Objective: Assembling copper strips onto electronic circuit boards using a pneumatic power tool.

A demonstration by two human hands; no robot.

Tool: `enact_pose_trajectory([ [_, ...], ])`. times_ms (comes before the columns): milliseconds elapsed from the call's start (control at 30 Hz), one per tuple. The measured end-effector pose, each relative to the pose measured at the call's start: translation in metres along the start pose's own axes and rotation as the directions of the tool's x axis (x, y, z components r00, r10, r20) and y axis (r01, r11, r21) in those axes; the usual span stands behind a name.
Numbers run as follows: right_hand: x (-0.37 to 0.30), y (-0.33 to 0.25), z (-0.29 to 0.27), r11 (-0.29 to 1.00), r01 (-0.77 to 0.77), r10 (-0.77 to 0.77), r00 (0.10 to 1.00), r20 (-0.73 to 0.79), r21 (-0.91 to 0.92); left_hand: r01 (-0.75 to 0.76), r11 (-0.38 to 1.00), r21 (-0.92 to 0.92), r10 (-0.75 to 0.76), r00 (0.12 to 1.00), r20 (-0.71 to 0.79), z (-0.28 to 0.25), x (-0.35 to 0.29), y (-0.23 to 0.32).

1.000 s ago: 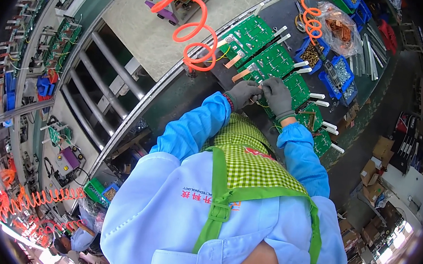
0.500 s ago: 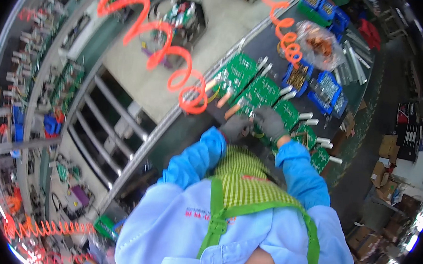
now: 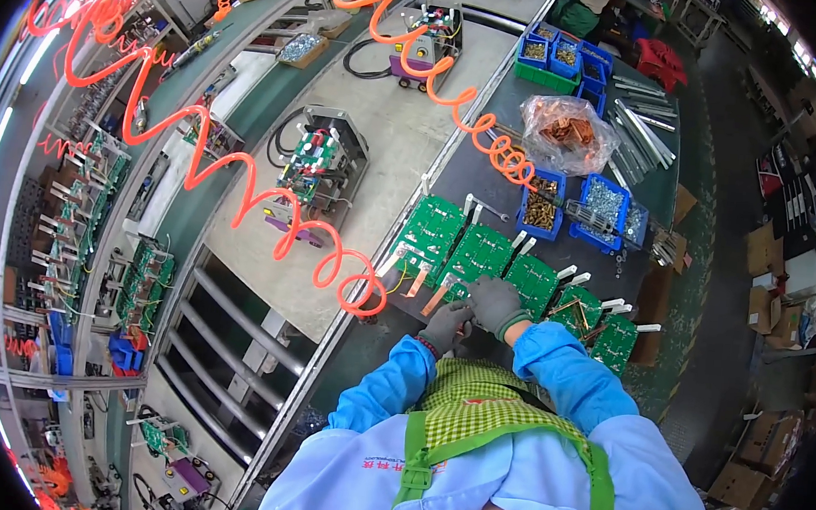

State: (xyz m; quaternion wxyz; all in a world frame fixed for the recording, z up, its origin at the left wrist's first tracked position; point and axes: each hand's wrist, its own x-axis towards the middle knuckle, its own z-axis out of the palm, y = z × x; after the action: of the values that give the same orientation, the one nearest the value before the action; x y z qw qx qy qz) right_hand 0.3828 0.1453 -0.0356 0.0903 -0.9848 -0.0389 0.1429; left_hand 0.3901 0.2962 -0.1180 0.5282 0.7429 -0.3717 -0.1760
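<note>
Both my hands wear dark grey gloves and work close together at the near edge of a row of green circuit boards. My right hand (image 3: 495, 305) is bent over the near edge of the second circuit board (image 3: 480, 253) from the left, fingers curled and pointing down. Beside it, my left hand (image 3: 446, 328) is closed near the end of a flat copper strip (image 3: 436, 296) that sticks out from that board. Whatever the fingers pinch is too small or hidden to name. Another copper strip (image 3: 416, 281) and a yellow wire extend from the leftmost circuit board (image 3: 432, 224).
Beyond the boards stand blue bins of brass parts (image 3: 540, 208) and silver screws (image 3: 604, 205), plus a clear bag of copper pieces (image 3: 571, 129). Metal bars (image 3: 643, 134) lie farther right. An orange coiled hose (image 3: 358, 285) hangs left, above a conveyor carrying partly built machines (image 3: 314, 171).
My view has shifted, so the bench and boards appear lower and more of the far side shows. My right hand has drawn slightly left, nearer my left hand.
</note>
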Motion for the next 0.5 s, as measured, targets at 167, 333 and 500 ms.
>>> enact_pose_trajectory([
  [167,-0.001,0.009,0.011,0.991,0.008,0.004,0.996,-0.091,0.131,0.385,0.543,-0.746,-0.439,0.888,0.139,0.018,-0.008,-0.046],
  [333,-0.006,0.003,0.008,0.982,-0.069,0.093,0.986,-0.137,0.174,0.420,0.452,-0.787,-0.496,0.852,0.170,0.007,0.000,-0.013],
  [500,-0.005,0.012,0.035,0.949,0.123,-0.039,0.960,-0.278,0.291,0.383,0.576,-0.722,-0.414,0.899,0.147,0.013,-0.009,-0.029],
])
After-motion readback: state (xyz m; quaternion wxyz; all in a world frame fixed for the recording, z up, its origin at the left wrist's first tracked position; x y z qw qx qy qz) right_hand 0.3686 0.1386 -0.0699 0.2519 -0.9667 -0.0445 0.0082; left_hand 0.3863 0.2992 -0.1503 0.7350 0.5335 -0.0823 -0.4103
